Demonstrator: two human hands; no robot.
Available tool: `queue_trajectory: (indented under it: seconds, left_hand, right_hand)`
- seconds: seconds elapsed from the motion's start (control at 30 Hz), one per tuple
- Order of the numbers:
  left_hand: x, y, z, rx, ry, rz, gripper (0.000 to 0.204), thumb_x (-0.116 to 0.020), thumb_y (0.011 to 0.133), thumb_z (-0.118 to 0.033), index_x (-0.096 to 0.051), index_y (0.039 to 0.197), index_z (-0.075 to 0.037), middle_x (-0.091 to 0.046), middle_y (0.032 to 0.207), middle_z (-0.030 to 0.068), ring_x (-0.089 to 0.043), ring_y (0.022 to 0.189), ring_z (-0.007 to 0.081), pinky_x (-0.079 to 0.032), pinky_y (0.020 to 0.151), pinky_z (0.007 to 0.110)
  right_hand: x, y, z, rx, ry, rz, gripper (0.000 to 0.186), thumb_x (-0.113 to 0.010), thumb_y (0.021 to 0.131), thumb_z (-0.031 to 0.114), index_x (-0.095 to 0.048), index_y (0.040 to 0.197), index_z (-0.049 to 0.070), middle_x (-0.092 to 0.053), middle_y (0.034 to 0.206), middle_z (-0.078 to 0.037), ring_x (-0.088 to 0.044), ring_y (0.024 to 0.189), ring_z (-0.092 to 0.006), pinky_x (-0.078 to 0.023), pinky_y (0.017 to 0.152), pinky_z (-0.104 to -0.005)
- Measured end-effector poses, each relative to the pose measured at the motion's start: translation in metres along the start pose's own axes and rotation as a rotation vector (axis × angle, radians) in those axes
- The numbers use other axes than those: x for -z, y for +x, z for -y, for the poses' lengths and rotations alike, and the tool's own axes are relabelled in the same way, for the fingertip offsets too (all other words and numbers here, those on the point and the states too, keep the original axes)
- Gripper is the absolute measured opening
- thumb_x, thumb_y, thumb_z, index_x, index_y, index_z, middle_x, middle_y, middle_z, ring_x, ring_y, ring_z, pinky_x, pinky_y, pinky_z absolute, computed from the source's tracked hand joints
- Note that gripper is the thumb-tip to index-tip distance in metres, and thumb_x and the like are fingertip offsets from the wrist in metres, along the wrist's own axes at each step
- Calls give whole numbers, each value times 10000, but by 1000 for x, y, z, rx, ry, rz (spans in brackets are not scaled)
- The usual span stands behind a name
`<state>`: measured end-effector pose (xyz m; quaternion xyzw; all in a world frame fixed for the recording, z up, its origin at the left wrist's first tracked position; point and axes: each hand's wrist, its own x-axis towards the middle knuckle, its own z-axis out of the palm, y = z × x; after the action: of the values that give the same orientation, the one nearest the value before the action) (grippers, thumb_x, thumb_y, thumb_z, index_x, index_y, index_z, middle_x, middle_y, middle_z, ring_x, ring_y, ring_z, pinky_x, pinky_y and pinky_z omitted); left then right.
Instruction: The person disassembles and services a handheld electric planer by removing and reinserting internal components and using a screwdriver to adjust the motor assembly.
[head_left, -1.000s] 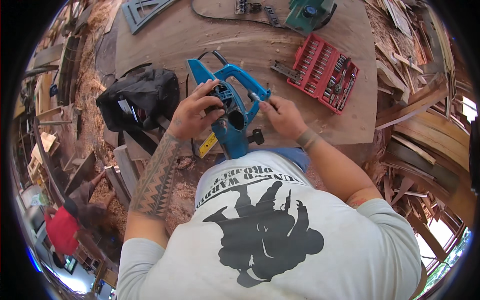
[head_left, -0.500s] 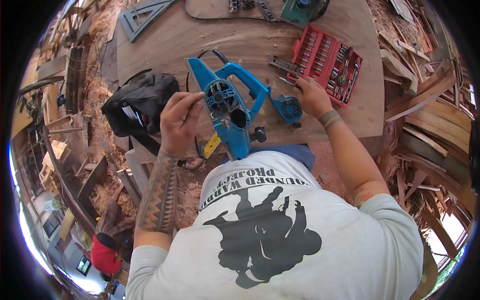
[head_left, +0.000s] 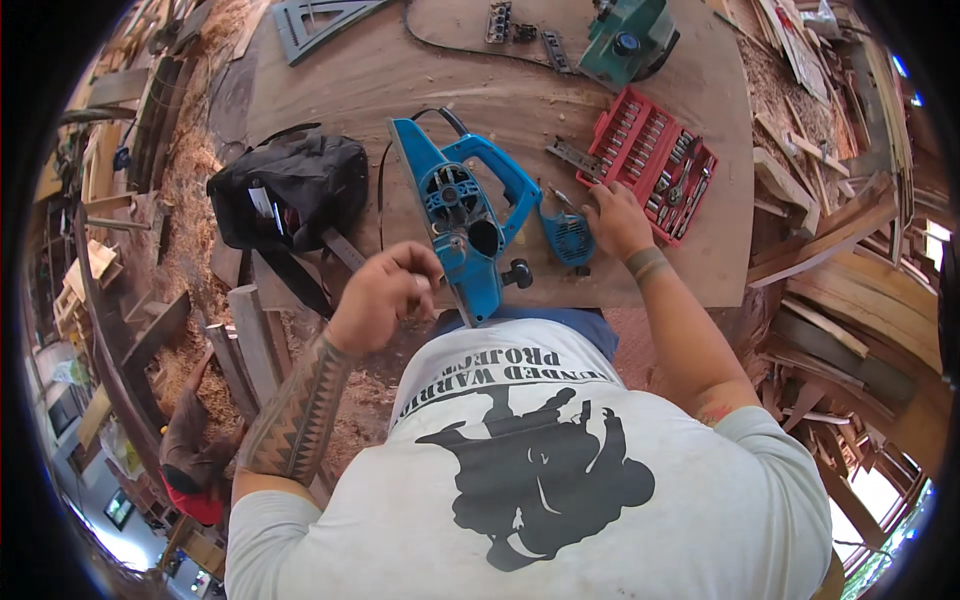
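Observation:
A blue electric planer (head_left: 455, 215) rests on its side at the table's near edge, its inner workings exposed. My left hand (head_left: 385, 295) is beside its lower left end, thumb and fingers pinched together; anything between them is too small to make out. My right hand (head_left: 618, 222) is low over the table, fingers closed around what looks like a thin metal tool (head_left: 562, 197), its handle hidden. Just below those fingertips lies a loose blue vented cover (head_left: 568, 238). A red socket set case (head_left: 655, 165) lies open beyond my right hand, with bits, sockets and a ratchet inside.
A black bag (head_left: 290, 190) sits at the table's left edge. Farther back are a speed square (head_left: 318, 25), a green power tool (head_left: 628, 45), a socket strip (head_left: 498, 22) and a cord. Stacked timber (head_left: 860, 260) flanks the right. A person in a red cap (head_left: 195, 500) is lower left.
My left hand has dropped down and to the right, from the planer's exposed side to near its lower end. My right hand stays near the cover. The view has shifted slightly.

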<state>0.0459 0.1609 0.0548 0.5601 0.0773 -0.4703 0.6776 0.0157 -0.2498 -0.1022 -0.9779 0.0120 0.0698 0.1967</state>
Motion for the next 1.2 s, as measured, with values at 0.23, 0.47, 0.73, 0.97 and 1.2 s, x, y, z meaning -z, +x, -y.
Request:
queue_trajectory:
  seconds: [0.23, 0.47, 0.73, 0.97, 1.2]
  left_hand:
    - [-73, -25, -6, -436, 856, 571, 244, -760, 890, -222, -719, 1044, -37, -687, 976, 120, -701, 882, 317, -573, 806, 446]
    - [-82, 17, -21, -826, 1220, 98, 146, -728, 856, -128, -647, 965, -75, -634, 942, 114, -671, 889, 316, -563, 765, 427]
    - [-155, 62, 35, -801, 737, -316, 230, -650, 921, -33, -615, 1148, -17, -643, 1130, 189, -673, 1023, 382, -551, 911, 470]
    - [-138, 62, 10, -900, 1189, -573, 187, -714, 871, -69, -712, 1057, -50, -684, 1273, 140, -677, 1151, 355, -548, 1010, 478]
    - [-59, 59, 13, -746, 1498, -837, 404, -807, 808, -230, -712, 1185, -117, -577, 1566, 174, -526, 1469, 389, -428, 1221, 500]
  right_hand:
    - [18, 28, -6, 39, -102, 192, 373, -707, 1004, 317, -671, 1239, 30, -667, 1216, -236, -652, 1191, -446, -534, 1040, -530]
    - [52, 34, 40, 206, 63, 214, 414, -721, 1011, 336, -692, 1297, 37, -714, 1255, -218, -686, 1140, -436, -555, 1011, -503]
    - [50, -25, 71, -402, 1839, 1029, 658, -423, 1144, 632, -668, 1360, 61, -755, 1252, -87, -756, 1088, -254, -618, 963, -409]
    - [47, -5, 25, -389, 1838, 1184, 521, -512, 1154, 510, -663, 1293, 31, -744, 1152, -125, -755, 999, -245, -634, 911, -422]
    - [61, 43, 18, -161, 1171, 731, 288, -486, 1050, -49, -654, 1284, -25, -738, 1147, -132, -750, 895, -203, -653, 822, -357]
